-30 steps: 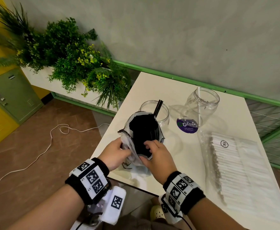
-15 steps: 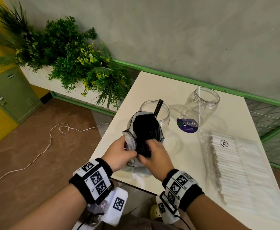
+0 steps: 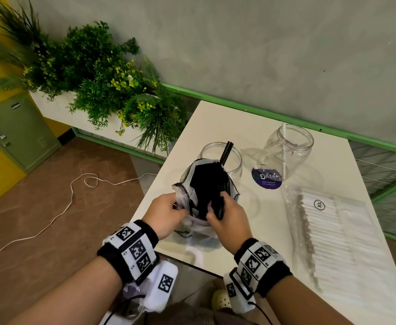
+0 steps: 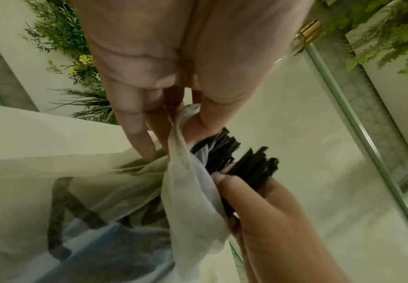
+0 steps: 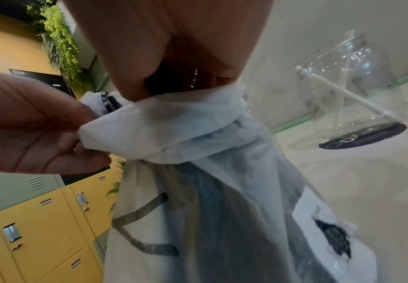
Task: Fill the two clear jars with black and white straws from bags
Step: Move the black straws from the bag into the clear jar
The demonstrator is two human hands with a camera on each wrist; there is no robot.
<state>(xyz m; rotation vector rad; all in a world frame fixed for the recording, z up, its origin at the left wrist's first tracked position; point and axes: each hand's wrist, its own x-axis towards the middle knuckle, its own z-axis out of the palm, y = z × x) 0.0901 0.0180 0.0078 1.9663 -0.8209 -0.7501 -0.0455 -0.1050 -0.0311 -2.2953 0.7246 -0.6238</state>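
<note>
A translucent bag of black straws (image 3: pixel 206 181) stands upright near the table's front left edge. My left hand (image 3: pixel 178 205) pinches the bag's folded rim (image 4: pixel 186 118) and holds it open. Inside the bag's mouth, my right hand (image 3: pixel 215 206) grips a bundle of black straws (image 4: pixel 251 166). Just behind the bag stands a clear jar (image 3: pixel 220 158) with a few black straws (image 3: pixel 226 152) sticking out. To its right, a second clear jar (image 3: pixel 288 148) holds one white straw (image 3: pixel 284 146). A flat bag of white straws (image 3: pixel 328 233) lies on the right.
A purple round sticker (image 3: pixel 266 180) sits on the white table (image 3: pixel 227 118) by the right jar. Green plants (image 3: pixel 103 78) fill a planter left of the table. A white cable (image 3: pixel 51 221) runs across the floor beside green and yellow lockers (image 3: pixel 9 127).
My right hand's fingers have sunk into the bag and curled round a bundle of black straws. The left hand has shifted slightly right while keeping hold of the rim.
</note>
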